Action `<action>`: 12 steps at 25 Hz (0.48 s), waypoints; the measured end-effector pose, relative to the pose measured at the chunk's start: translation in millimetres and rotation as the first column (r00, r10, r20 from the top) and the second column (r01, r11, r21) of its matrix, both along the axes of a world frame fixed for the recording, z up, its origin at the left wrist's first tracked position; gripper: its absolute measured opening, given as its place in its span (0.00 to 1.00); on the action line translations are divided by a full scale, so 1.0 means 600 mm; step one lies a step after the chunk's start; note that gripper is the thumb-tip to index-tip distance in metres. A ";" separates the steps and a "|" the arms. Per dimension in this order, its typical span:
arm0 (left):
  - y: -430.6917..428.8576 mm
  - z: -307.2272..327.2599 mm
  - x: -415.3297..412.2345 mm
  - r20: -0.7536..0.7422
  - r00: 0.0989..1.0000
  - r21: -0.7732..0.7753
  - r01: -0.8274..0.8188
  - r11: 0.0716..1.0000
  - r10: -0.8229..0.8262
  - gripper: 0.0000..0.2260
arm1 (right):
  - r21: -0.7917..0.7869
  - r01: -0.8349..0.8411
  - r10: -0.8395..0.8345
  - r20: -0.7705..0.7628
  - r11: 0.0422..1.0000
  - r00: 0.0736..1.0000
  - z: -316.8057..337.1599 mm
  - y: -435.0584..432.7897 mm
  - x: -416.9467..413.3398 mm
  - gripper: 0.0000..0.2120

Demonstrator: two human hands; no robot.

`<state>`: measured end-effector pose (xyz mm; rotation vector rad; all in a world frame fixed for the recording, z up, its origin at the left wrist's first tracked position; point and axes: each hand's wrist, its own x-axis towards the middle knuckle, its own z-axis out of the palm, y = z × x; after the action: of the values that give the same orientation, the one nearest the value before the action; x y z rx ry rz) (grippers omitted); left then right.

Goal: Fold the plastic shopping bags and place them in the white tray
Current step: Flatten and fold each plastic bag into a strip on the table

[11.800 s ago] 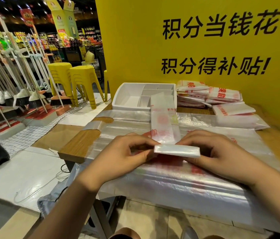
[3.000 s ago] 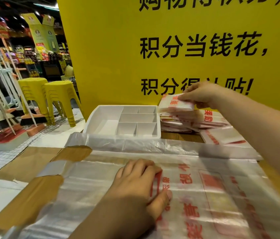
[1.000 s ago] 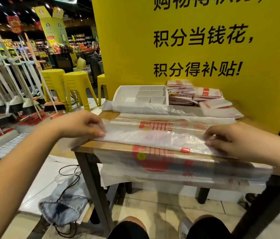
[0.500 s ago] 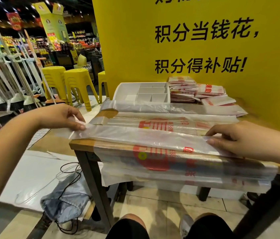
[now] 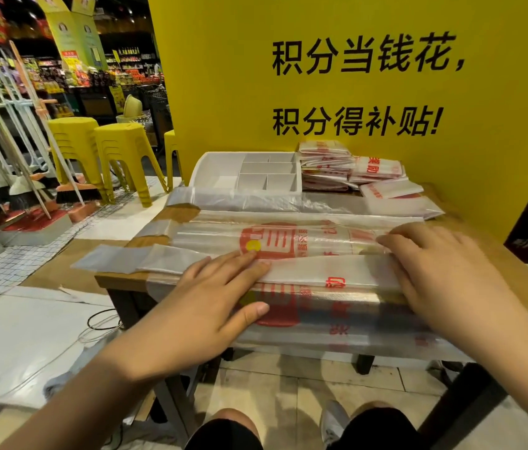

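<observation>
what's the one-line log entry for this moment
stage: pressing bag flat | left hand: on bag | right hand: on bag | tray: no bags seen | folded bags: beside tray

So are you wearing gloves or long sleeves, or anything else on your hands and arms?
No gloves. The left hand and right hand are bare, with no rings that I can see; the left thumbnail is short and unpainted. The left forearm and right forearm are bare too: no sleeve, watch or bracelet shows.
</observation>
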<state>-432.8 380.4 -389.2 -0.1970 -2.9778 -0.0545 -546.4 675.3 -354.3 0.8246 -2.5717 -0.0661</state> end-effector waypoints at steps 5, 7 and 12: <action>0.005 -0.011 -0.009 -0.016 1.000 0.001 0.008 1.000 -0.008 0.31 | -0.124 -0.191 0.213 0.196 0.974 0.957 -0.056 -0.075 0.069 0.31; -0.005 -0.008 -0.004 0.000 1.000 0.003 -0.013 1.000 0.013 0.30 | -0.095 -0.146 0.167 0.274 0.985 0.947 -0.063 -0.070 0.066 0.37; -0.070 -0.002 0.019 0.022 0.979 0.030 -0.206 0.978 0.205 0.30 | -0.032 0.035 -0.025 0.284 0.999 0.958 -0.065 0.013 0.045 0.39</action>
<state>-421.6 338.5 -390.6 0.1163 -2.9950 -0.0799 -519.4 683.1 -393.4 0.8336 -2.8441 0.0979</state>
